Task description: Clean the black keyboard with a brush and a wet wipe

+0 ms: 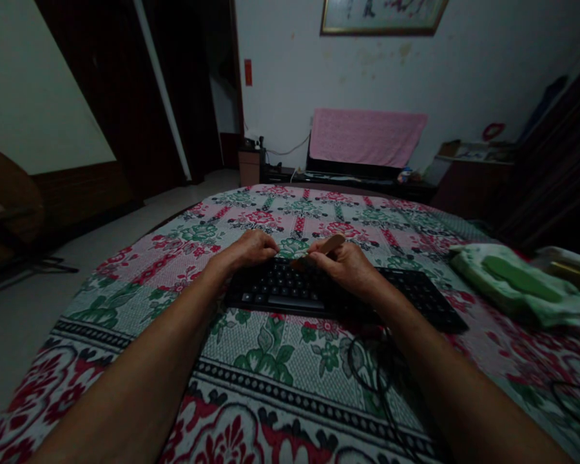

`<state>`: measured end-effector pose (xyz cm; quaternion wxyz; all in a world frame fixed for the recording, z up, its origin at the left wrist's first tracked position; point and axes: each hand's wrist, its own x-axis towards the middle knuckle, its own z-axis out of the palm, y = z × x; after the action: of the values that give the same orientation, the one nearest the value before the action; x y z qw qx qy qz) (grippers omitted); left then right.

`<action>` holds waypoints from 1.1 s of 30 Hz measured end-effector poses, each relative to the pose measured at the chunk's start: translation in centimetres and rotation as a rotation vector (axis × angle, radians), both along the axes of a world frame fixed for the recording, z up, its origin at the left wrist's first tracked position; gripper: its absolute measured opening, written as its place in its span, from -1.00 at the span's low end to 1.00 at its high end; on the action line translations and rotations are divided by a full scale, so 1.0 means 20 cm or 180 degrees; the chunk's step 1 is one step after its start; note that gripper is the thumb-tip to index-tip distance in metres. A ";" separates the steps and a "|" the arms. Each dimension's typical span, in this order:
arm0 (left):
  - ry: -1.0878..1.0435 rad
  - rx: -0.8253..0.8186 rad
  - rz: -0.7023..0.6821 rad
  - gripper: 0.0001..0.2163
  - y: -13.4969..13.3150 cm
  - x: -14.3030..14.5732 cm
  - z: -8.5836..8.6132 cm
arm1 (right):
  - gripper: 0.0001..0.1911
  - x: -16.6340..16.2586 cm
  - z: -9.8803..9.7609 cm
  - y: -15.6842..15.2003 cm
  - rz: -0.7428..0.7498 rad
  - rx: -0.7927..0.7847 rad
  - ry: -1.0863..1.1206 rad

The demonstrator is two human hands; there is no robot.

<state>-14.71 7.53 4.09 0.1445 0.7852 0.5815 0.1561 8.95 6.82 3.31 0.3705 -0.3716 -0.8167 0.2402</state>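
Note:
A black keyboard [290, 290] lies flat on the patterned tablecloth in front of me. My left hand [252, 250] grips its far left edge, with the fingers bent over toward the top row of keys. In my right hand [345, 264] is a small brush [332, 243] with a flat wooden handle, pinched between thumb and fingers. Its brownish tip points down and left and meets the upper keys, near the left fingertips. Part of the keyboard's right half is hidden under my right hand and forearm.
A black cable [379, 390] loops over the tablecloth [265, 351] below my right forearm. On the right sits a green and white soft pack [522, 283]. A pink cloth [367, 136] covers something by the far wall.

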 end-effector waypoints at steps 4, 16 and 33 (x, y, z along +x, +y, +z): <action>0.0005 0.0014 0.0006 -0.73 0.01 -0.03 0.00 | -0.78 -0.01 0.00 0.00 -0.0053 -0.0170 0.0257; 0.0604 -0.0251 0.0409 -0.72 0.04 -0.16 0.01 | -0.76 -0.07 -0.04 -0.01 -0.0315 -0.0532 0.0635; 0.1006 -0.0336 0.0546 -0.70 0.02 -0.11 0.03 | -0.76 -0.10 -0.11 0.02 -0.0245 -0.0231 0.0885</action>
<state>-16.97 7.88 4.59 0.0785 0.7388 0.6692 0.0119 7.01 7.23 1.16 0.4752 -0.3790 -0.7334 0.3044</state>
